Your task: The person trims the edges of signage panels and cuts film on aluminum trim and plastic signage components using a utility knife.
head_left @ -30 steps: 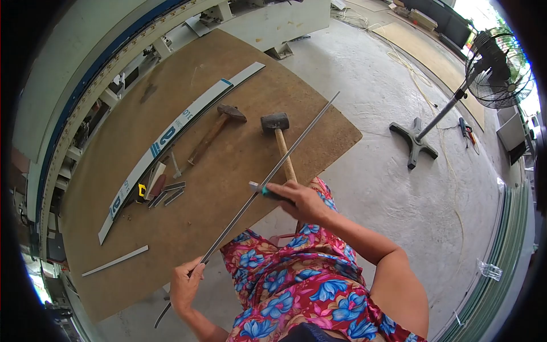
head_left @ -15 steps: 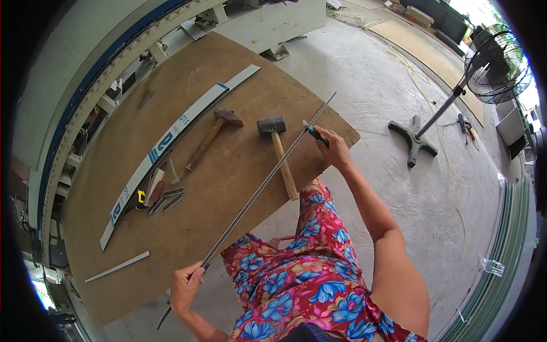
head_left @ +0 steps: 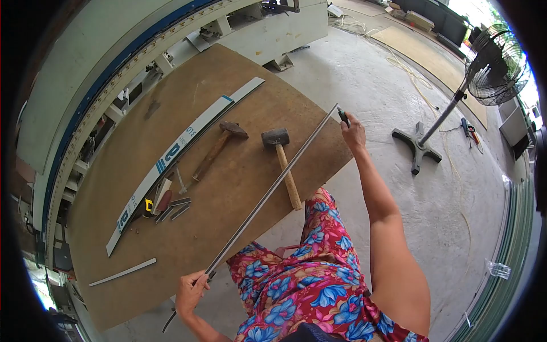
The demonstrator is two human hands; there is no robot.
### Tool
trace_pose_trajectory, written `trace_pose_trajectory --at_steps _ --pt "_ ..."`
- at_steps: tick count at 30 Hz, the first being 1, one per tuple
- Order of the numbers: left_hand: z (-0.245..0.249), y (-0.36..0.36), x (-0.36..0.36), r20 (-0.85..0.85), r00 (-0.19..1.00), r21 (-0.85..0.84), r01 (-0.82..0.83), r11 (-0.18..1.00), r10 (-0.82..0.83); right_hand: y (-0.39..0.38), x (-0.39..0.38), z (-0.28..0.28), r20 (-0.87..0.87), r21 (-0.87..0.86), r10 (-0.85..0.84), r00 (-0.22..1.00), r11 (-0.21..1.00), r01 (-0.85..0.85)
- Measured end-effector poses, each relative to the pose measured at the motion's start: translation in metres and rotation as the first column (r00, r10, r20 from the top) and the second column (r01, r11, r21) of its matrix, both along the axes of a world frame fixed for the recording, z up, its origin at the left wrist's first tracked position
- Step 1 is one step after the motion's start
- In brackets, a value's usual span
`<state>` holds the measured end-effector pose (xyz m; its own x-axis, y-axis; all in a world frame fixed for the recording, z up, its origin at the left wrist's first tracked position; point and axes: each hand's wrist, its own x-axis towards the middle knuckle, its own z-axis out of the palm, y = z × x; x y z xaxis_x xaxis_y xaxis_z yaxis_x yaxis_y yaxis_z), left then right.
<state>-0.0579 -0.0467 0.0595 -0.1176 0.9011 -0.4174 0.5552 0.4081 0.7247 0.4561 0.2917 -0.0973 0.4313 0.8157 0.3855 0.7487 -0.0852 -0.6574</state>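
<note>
At the far left a thin slat (head_left: 122, 272) lies near the edge of the surface (head_left: 188, 245), as before. Next to it, the white trim (head_left: 171, 157) with blue print and the small pieces (head_left: 171, 206) by it lie where they lay a second ago. The pieces are too small to make out.

The left hand (head_left: 191, 290) keeps its place at the near end of the strip (head_left: 268, 196), with thumb and fingers pinching it. A short tail of the strip runs on past the hand, beyond the surface edge, and fades into the dark rim of the view. The hammer (head_left: 213, 149) has not moved. The strip slants up and right across the surface and passes over the handle of the mallet (head_left: 283, 162); I cannot tell whether it touches the handle.

The big change is the right hand (head_left: 354, 132). A second ago it was at the middle of the strip, and half a second ago most of the way along. Now it is at the far tip, with the arm stretched out past the surface corner. Its fingers are curled tight round a tool (head_left: 343, 117). Only a dark end of the tool shows, against the strip's tip; the rest is hidden in the fist.

Further right a fan (head_left: 493, 57) stands on the floor (head_left: 444, 194), its cage cut off by the view's edge.
</note>
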Motion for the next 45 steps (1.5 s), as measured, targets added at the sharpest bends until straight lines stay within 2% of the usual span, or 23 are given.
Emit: trace_pose_trajectory --at_steps 3,5,7,9,11,13,14,17,25,31,33,35,37,39,41,43,45 --pt "-0.016 -0.004 -0.011 -0.039 0.997 0.022 0.064 0.998 -0.064 -0.048 -0.044 0.046 -0.198 -0.034 0.167 0.966 0.984 -0.177" --pt "-0.014 -0.001 -0.012 -0.092 0.990 -0.015 0.109 0.994 -0.110 -0.079 -0.075 0.042 -0.278 0.091 0.384 0.880 0.923 -0.374" --pt "-0.011 0.002 -0.004 -0.080 0.992 0.025 0.104 0.994 -0.101 -0.109 -0.114 0.031 -0.134 0.376 0.643 0.754 0.737 -0.562" --pt "-0.006 0.006 0.002 -0.076 0.993 0.023 0.088 0.996 -0.087 -0.158 -0.147 0.062 -0.066 0.225 0.764 0.641 0.637 -0.737" --pt "-0.001 0.007 0.006 -0.082 0.995 -0.024 0.056 0.998 -0.057 -0.194 -0.175 0.071 -0.152 0.028 0.839 0.523 0.532 -0.846" --pt "-0.001 0.008 0.008 -0.041 0.998 -0.001 0.040 0.999 -0.040 -0.216 -0.193 0.081 -0.152 -0.058 0.898 0.412 0.408 -0.911" --pt "-0.001 0.007 0.008 -0.021 0.999 0.009 0.028 1.000 -0.028 -0.223 -0.201 0.080 -0.146 -0.028 0.917 0.371 0.372 -0.928" --pt "-0.005 0.003 0.009 -0.038 0.999 0.039 0.002 0.999 -0.001 -0.227 -0.212 0.073 -0.161 -0.090 0.924 0.348 0.337 -0.937" --pt "-0.019 -0.005 0.000 -0.007 0.999 0.017 -0.044 0.999 0.044 -0.185 -0.170 0.048 -0.173 -0.097 0.811 0.559 0.551 -0.829" --pt "-0.006 0.001 0.011 -0.080 0.996 0.016 0.028 0.999 -0.027 -0.117 -0.126 0.017 -0.158 0.024 0.642 0.750 0.762 -0.647" --pt "-0.002 0.001 0.010 -0.097 0.995 0.010 0.022 1.000 -0.021 -0.091 -0.110 0.008 -0.245 0.042 0.576 0.780 0.810 -0.585" --pt "-0.007 0.000 0.006 -0.079 0.997 0.016 0.005 1.000 -0.004 -0.067 -0.089 0.001 -0.256 0.062 0.483 0.837 0.873 -0.484" --pt "-0.005 -0.004 0.001 -0.054 0.998 0.030 -0.020 0.999 0.021 -0.054 -0.071 0.010 -0.256 -0.065 0.264 0.930 0.955 -0.289" --pt "-0.005 -0.006 -0.007 -0.049 0.998 0.070 -0.028 0.997 0.031 -0.051 -0.057 0.007 -0.202 -0.036 0.176 0.963 0.982 -0.187" --pt "-0.008 -0.008 -0.021 -0.072 0.997 0.130 -0.025 0.991 0.035 -0.057 -0.056 -0.007 -0.179 0.207 0.250 0.952 0.955 -0.212" --pt "-0.017 -0.003 -0.035 0.003 1.000 0.187 -0.027 0.982 0.027 -0.079 -0.073 0.005 -0.295 0.055 0.253 0.921 0.967 -0.248" --pt "-0.019 0.002 -0.051 0.042 0.999 0.250 -0.035 0.968 0.025 -0.092 -0.087 -0.009 -0.217 0.115 0.348 0.912 0.937 -0.330"
